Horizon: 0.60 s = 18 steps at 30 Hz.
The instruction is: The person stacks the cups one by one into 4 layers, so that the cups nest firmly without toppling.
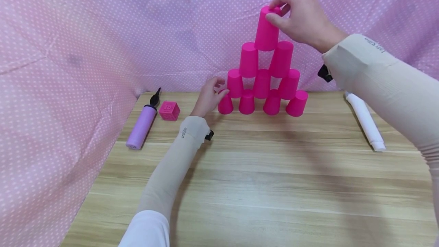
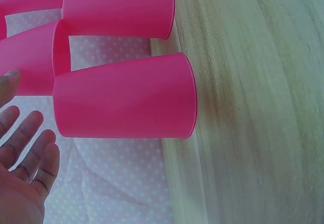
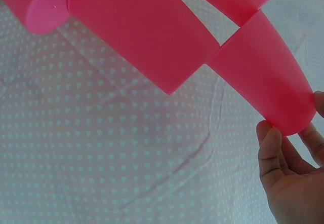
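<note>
Upside-down pink plastic cups form a pyramid at the table's back edge. Several cups, among them the left bottom cup (image 1: pixel 225 104), make the base, with rows of three and two above. The top cup (image 1: pixel 266 29) sits over the two-cup row, and my right hand (image 1: pixel 302 20) pinches its upper end between thumb and fingers. In the right wrist view that same cup (image 3: pixel 263 72) meets the cup below (image 3: pixel 147 31) at its rim. My left hand (image 1: pixel 210 96) hovers beside the pyramid's left side, fingers loosely spread with nothing in them, its thumb overlapping a second-row cup (image 2: pixel 30 57) in the left wrist view.
A purple hand pump (image 1: pixel 141 127) with a black nozzle lies at the left of the wooden table (image 1: pixel 240 186), next to a pink embossed cube (image 1: pixel 169 111). At the right lies a white tube-shaped object (image 1: pixel 365 122). Pink dotted cloth (image 1: pixel 103 29) hangs behind.
</note>
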Each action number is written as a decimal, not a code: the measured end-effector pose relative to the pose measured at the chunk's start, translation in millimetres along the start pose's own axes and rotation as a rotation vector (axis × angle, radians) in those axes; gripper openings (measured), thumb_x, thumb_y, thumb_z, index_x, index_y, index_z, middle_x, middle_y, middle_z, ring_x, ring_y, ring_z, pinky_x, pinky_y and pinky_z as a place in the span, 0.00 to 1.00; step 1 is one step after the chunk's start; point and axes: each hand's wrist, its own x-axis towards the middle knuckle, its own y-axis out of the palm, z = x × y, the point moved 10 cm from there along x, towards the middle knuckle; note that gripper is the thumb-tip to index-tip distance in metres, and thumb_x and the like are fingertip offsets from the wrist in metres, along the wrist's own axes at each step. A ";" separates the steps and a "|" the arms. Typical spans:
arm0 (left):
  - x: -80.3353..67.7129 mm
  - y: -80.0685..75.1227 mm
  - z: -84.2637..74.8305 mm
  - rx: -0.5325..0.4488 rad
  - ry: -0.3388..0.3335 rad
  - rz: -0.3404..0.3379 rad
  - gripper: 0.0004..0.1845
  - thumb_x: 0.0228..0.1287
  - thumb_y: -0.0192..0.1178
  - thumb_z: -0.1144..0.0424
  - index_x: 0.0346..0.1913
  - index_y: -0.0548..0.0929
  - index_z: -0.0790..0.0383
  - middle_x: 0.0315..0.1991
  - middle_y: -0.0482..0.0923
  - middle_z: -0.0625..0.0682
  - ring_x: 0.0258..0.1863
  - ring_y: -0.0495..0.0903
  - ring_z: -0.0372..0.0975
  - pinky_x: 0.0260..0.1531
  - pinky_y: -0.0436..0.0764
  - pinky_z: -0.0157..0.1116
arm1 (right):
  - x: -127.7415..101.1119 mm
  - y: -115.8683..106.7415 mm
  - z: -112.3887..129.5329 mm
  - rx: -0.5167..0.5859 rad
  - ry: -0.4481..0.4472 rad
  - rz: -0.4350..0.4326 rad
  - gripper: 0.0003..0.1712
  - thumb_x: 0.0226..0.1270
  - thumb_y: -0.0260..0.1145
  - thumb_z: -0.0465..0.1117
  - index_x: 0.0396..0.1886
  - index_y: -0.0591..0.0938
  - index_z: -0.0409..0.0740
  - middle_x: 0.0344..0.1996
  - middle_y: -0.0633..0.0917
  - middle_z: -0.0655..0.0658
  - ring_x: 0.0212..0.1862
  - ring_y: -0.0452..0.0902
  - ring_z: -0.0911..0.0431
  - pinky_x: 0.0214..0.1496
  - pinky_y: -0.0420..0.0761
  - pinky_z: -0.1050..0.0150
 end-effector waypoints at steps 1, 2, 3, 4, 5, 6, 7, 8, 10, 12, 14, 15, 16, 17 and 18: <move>0.0 0.4 0.0 0.001 -0.002 0.003 0.23 0.61 0.65 0.57 0.58 0.73 0.56 0.51 0.72 0.48 0.49 0.71 0.38 0.48 0.74 0.34 | 0.3 0.1 -0.5 -0.002 0.004 0.004 0.28 0.68 0.55 0.57 0.62 0.74 0.49 0.54 0.77 0.45 0.51 0.71 0.51 0.49 0.78 0.56; -0.1 0.7 0.0 0.001 -0.003 0.007 0.23 0.61 0.65 0.57 0.58 0.72 0.56 0.51 0.72 0.48 0.49 0.71 0.38 0.48 0.74 0.34 | 0.6 0.1 -1.0 -0.004 0.008 0.009 0.28 0.68 0.55 0.57 0.62 0.73 0.49 0.54 0.77 0.45 0.51 0.71 0.51 0.49 0.78 0.56; -0.1 1.0 -0.1 0.003 -0.003 0.010 0.23 0.61 0.65 0.57 0.58 0.72 0.56 0.51 0.72 0.48 0.49 0.71 0.38 0.48 0.74 0.34 | 0.8 0.2 -1.8 -0.004 0.015 0.015 0.28 0.68 0.55 0.57 0.62 0.73 0.50 0.54 0.76 0.45 0.51 0.71 0.51 0.49 0.78 0.56; 0.1 1.4 -0.1 0.006 -0.003 0.014 0.24 0.61 0.65 0.57 0.58 0.72 0.56 0.51 0.72 0.48 0.49 0.71 0.38 0.48 0.74 0.34 | 1.0 0.2 -2.4 -0.005 0.020 0.020 0.28 0.68 0.55 0.57 0.62 0.73 0.50 0.54 0.76 0.45 0.51 0.71 0.51 0.49 0.78 0.56; 0.1 1.8 -0.1 0.008 -0.005 0.018 0.24 0.61 0.65 0.57 0.58 0.72 0.56 0.51 0.72 0.48 0.49 0.71 0.38 0.48 0.74 0.34 | 1.1 0.2 -3.0 -0.004 0.026 0.025 0.28 0.67 0.55 0.57 0.62 0.73 0.50 0.54 0.76 0.45 0.51 0.71 0.51 0.49 0.78 0.56; 0.2 1.9 -0.2 0.012 -0.004 0.021 0.24 0.61 0.64 0.57 0.59 0.72 0.55 0.51 0.72 0.48 0.50 0.71 0.38 0.49 0.74 0.34 | 1.1 0.1 -3.6 -0.004 0.032 0.029 0.28 0.67 0.55 0.57 0.62 0.73 0.51 0.54 0.76 0.45 0.50 0.71 0.51 0.49 0.78 0.56; 0.3 2.0 -0.4 0.014 -0.003 0.022 0.24 0.61 0.64 0.57 0.59 0.72 0.55 0.51 0.72 0.48 0.50 0.71 0.38 0.49 0.74 0.34 | 1.2 -0.2 -3.7 -0.005 0.033 0.031 0.28 0.67 0.55 0.57 0.62 0.73 0.51 0.54 0.76 0.45 0.50 0.71 0.51 0.48 0.79 0.56; 0.3 2.0 -0.3 0.015 -0.004 0.024 0.24 0.61 0.64 0.57 0.59 0.72 0.55 0.52 0.72 0.48 0.50 0.71 0.38 0.49 0.74 0.34 | 1.2 -0.5 -3.6 -0.005 0.033 0.032 0.28 0.67 0.55 0.58 0.62 0.73 0.51 0.54 0.76 0.45 0.50 0.71 0.51 0.48 0.79 0.56; 0.7 2.3 0.7 0.018 -0.013 0.030 0.24 0.61 0.64 0.57 0.59 0.72 0.55 0.52 0.72 0.47 0.50 0.71 0.38 0.49 0.73 0.33 | 1.4 -0.9 -3.4 -0.005 0.034 0.033 0.28 0.67 0.55 0.58 0.62 0.73 0.51 0.54 0.76 0.46 0.51 0.71 0.51 0.48 0.79 0.56; 0.6 2.2 1.5 0.018 -0.023 0.034 0.24 0.61 0.64 0.57 0.59 0.72 0.54 0.52 0.72 0.47 0.50 0.71 0.38 0.49 0.73 0.33 | 1.5 -1.3 -3.0 -0.007 0.033 0.032 0.28 0.67 0.55 0.58 0.62 0.73 0.51 0.54 0.76 0.46 0.51 0.71 0.51 0.48 0.79 0.56; 0.7 2.3 2.4 0.019 -0.033 0.041 0.24 0.61 0.64 0.57 0.59 0.71 0.54 0.52 0.72 0.47 0.50 0.71 0.38 0.49 0.73 0.34 | 1.7 -1.3 -2.8 -0.010 0.031 0.033 0.28 0.67 0.56 0.58 0.63 0.73 0.51 0.55 0.76 0.46 0.51 0.71 0.51 0.48 0.79 0.56; 0.8 2.3 2.7 0.022 -0.038 0.043 0.24 0.61 0.64 0.57 0.59 0.71 0.54 0.52 0.72 0.47 0.50 0.71 0.38 0.49 0.73 0.34 | 1.9 -1.2 -3.0 -0.011 0.033 0.035 0.29 0.67 0.56 0.58 0.63 0.73 0.51 0.55 0.76 0.46 0.51 0.71 0.51 0.49 0.79 0.56; 0.6 2.1 2.7 0.025 -0.040 0.046 0.24 0.61 0.64 0.57 0.59 0.71 0.54 0.52 0.72 0.47 0.50 0.71 0.38 0.49 0.73 0.34 | 1.9 -1.0 -3.1 -0.012 0.032 0.036 0.29 0.66 0.56 0.58 0.63 0.73 0.51 0.55 0.76 0.46 0.51 0.71 0.51 0.49 0.79 0.56; 0.4 1.8 2.2 0.026 -0.040 0.046 0.24 0.61 0.64 0.57 0.59 0.71 0.54 0.52 0.72 0.48 0.50 0.71 0.38 0.49 0.74 0.34 | 1.7 -1.0 -3.2 -0.013 0.033 0.037 0.29 0.66 0.56 0.58 0.63 0.73 0.52 0.55 0.76 0.46 0.51 0.71 0.51 0.49 0.79 0.56; 0.2 1.6 1.9 0.029 -0.039 0.046 0.24 0.61 0.64 0.57 0.59 0.71 0.54 0.52 0.72 0.48 0.50 0.71 0.39 0.49 0.74 0.34 | 1.7 -0.8 -3.4 -0.015 0.033 0.039 0.29 0.66 0.56 0.58 0.63 0.72 0.52 0.55 0.76 0.46 0.51 0.71 0.51 0.49 0.79 0.56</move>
